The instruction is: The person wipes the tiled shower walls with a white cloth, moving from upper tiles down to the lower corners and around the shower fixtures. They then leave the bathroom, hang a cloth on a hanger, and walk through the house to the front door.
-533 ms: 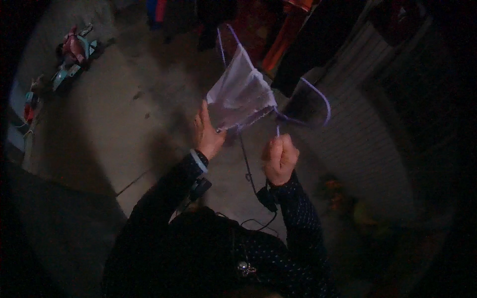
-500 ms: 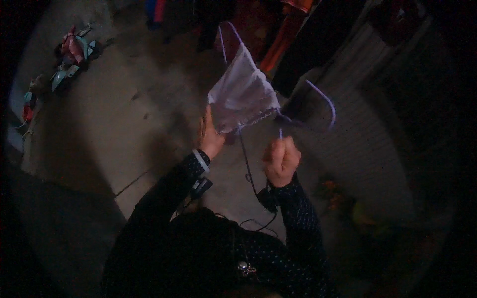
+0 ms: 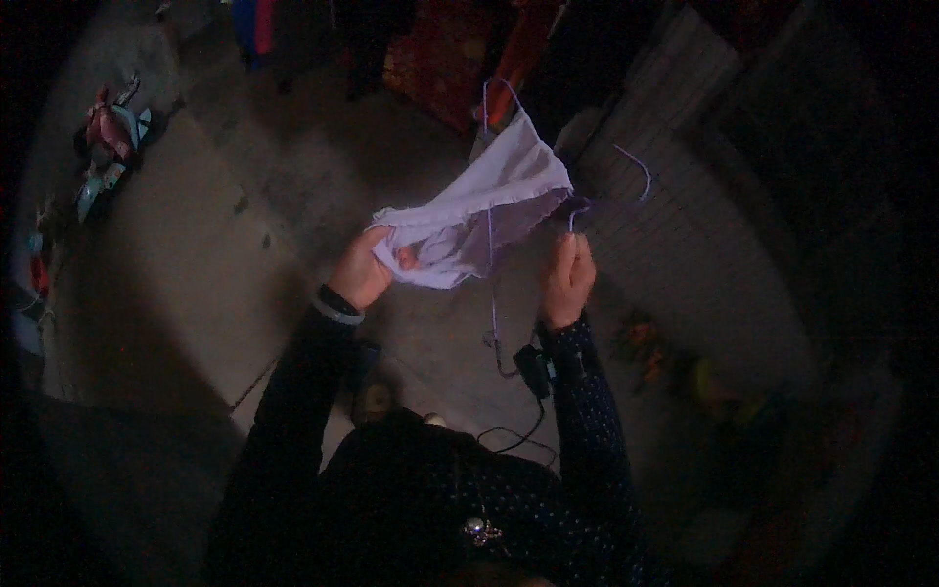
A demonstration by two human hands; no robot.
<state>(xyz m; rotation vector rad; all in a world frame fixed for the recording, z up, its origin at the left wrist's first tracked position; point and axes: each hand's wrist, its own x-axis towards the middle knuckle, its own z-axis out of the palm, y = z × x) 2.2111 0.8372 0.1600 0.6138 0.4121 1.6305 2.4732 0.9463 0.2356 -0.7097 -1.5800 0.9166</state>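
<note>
A pale lilac, roughly triangular cloth garment (image 3: 479,196) with thin purple cords hangs in front of me, its exact kind unclear in the dim light. My left hand (image 3: 360,272) is closed on its lower left edge, fingertips showing inside the fold. My right hand (image 3: 569,282) pinches a thin purple cord (image 3: 575,217) at the garment's right corner. One cord loop rises above the top corner, and a loose cord end curves out beyond my right hand. A further thin cord drops below the cloth between my forearms.
Beside my right forearm is a small dark box (image 3: 533,370) with a black cable. Pink and pale-blue objects (image 3: 110,142) lie at the far left on the grey floor (image 3: 196,235). Dark red fabric (image 3: 440,73) stands at the back. A ridged grey surface (image 3: 699,215) extends at the right.
My left hand has moved left and slightly down, spreading the cloth so its opening shows. My right hand has risen slightly, still on the cord.
</note>
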